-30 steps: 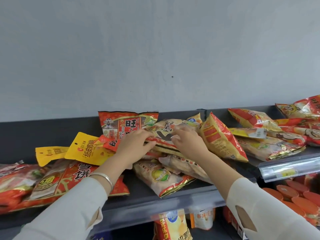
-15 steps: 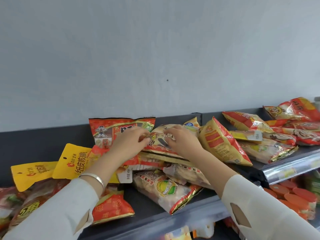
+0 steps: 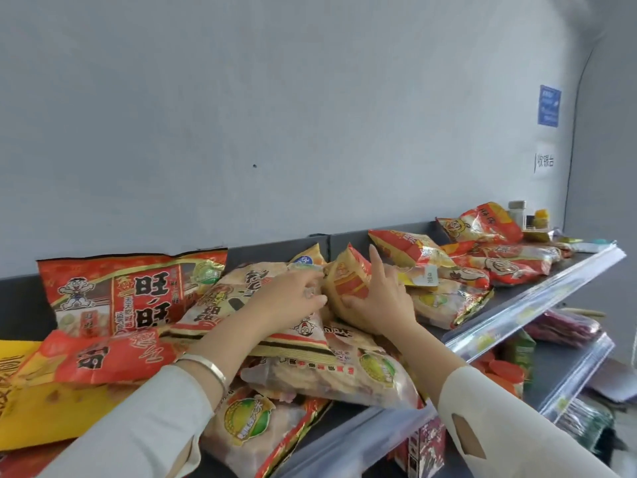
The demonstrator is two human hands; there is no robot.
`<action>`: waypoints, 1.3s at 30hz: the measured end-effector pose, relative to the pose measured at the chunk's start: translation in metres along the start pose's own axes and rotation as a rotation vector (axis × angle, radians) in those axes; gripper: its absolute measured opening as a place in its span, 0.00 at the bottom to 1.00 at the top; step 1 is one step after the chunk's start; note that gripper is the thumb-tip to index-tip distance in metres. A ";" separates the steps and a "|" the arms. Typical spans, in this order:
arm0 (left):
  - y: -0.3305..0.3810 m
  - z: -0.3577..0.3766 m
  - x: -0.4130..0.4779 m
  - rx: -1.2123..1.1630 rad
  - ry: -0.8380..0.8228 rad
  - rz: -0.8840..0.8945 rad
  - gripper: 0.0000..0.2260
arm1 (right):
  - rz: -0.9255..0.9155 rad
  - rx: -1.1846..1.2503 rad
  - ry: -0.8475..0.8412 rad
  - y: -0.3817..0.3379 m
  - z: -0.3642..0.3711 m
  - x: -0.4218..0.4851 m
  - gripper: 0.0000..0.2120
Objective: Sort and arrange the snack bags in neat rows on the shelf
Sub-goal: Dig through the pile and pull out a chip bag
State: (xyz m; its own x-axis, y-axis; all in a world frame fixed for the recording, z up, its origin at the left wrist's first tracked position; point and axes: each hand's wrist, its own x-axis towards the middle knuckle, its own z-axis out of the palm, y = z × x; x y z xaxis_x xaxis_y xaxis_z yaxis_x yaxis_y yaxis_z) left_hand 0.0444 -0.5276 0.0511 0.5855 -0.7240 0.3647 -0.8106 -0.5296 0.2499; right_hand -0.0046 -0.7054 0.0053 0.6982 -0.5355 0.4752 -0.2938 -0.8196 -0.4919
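A loose heap of snack bags covers the dark shelf [image 3: 348, 414]. A big red bag [image 3: 117, 294] leans on the back wall at the left. My left hand [image 3: 287, 298] lies palm down on a beige and red bag [image 3: 227, 305] atop the pile, fingertips touching a clear wrapper. My right hand [image 3: 379, 301] grips an upright yellow and red bag [image 3: 344, 284] from its right side, thumb under, forefinger raised. Pale bags with green round labels [image 3: 348, 374] lie under my wrists. Further red and yellow bags [image 3: 503, 257] pile up at the right.
A yellow packet [image 3: 41, 415] lies at the far left. The shelf's clear price rail [image 3: 531, 301] runs along the front edge. Lower shelves hold orange lids [image 3: 499, 370] and dark packets [image 3: 565, 327]. Small jars [image 3: 517, 210] stand at the far right end, near the wall signs.
The view has shifted closer and to the right. My right hand moved from the beige bag onto the yellow and red bag and took hold of it. My left hand slid right across the pile.
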 end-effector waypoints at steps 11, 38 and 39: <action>0.062 0.039 0.065 -0.292 0.014 -0.229 0.31 | -0.170 0.225 -0.008 0.052 -0.013 0.047 0.28; 0.034 0.083 0.154 -1.259 0.749 -0.639 0.29 | -0.447 -0.024 -0.332 0.096 -0.031 0.154 0.18; 0.030 0.085 0.156 -1.247 0.726 -0.632 0.30 | -0.488 -0.160 -0.378 0.094 -0.025 0.155 0.19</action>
State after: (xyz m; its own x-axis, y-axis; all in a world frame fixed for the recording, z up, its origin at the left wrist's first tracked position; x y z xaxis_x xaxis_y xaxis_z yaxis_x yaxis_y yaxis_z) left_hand 0.1126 -0.6932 0.0394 0.9864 0.0165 0.1635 -0.1610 0.2961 0.9415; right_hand 0.0603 -0.8705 0.0511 0.9499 -0.0083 0.3125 0.0422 -0.9871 -0.1546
